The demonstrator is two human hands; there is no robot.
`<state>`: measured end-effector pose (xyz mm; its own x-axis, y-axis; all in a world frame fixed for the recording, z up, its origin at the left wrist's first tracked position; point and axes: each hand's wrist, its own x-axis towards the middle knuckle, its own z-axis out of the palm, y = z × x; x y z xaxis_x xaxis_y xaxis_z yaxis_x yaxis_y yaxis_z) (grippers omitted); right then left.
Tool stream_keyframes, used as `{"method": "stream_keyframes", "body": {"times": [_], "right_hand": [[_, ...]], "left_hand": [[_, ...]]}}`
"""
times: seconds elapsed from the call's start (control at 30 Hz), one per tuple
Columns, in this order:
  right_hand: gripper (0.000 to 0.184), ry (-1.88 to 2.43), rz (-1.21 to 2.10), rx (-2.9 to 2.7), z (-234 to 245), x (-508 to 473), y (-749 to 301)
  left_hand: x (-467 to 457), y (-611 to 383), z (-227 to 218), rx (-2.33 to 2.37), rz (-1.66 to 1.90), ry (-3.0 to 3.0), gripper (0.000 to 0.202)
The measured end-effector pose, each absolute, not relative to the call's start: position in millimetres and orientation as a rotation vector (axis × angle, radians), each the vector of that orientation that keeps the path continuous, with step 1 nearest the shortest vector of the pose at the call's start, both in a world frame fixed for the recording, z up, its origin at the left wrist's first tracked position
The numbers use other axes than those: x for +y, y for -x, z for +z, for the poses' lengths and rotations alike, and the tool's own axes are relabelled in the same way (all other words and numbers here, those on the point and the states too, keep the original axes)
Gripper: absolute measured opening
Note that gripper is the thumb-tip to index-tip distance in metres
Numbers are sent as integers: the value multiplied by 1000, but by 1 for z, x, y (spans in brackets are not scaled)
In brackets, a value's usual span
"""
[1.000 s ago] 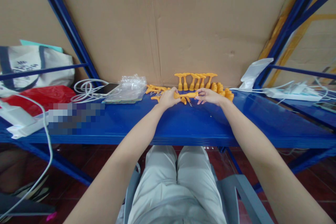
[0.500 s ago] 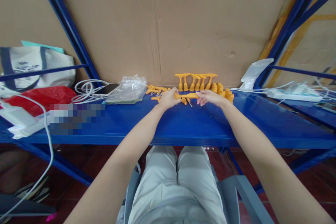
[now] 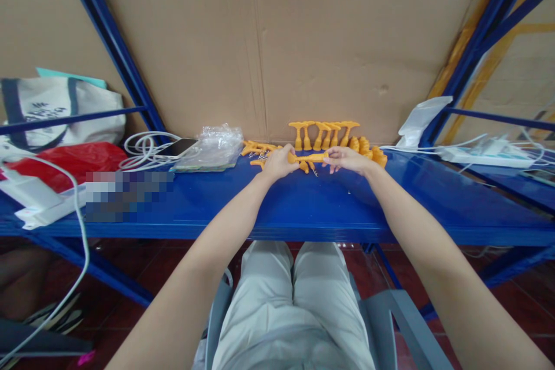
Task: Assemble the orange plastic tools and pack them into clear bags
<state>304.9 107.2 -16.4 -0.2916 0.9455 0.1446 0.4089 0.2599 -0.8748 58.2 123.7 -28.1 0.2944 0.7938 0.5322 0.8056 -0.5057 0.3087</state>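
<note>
The yellow tool (image 3: 311, 158) is level at the far side of the bench (image 3: 312, 208), where I see the left hand's (image 3: 278, 163) grip clamped on one end and the right hand's (image 3: 347, 160) pinched on the other. Keep both ends on one axis, fingers clear of the metal spiral (image 3: 315, 173) nearby and the upright yellow T-shaped pieces (image 3: 326, 135) beyond.

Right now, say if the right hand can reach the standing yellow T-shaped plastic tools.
Probably yes: nothing visibly blocks the standing tools just beyond the right hand, though it holds a yellow plastic piece.
</note>
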Motion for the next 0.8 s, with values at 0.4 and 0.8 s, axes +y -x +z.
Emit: {"method": "stream_keyframes", "body": {"times": [0.4, 0.8], "right_hand": [[62, 1408, 1055, -1755, -18, 107, -296], [67, 1326, 1055, -1756, -16, 107, -297]], "left_hand": [[123, -59, -28, -1566, -1015, 2514, 34], [117, -61, -24, -1504, -1004, 2480, 34]]}}
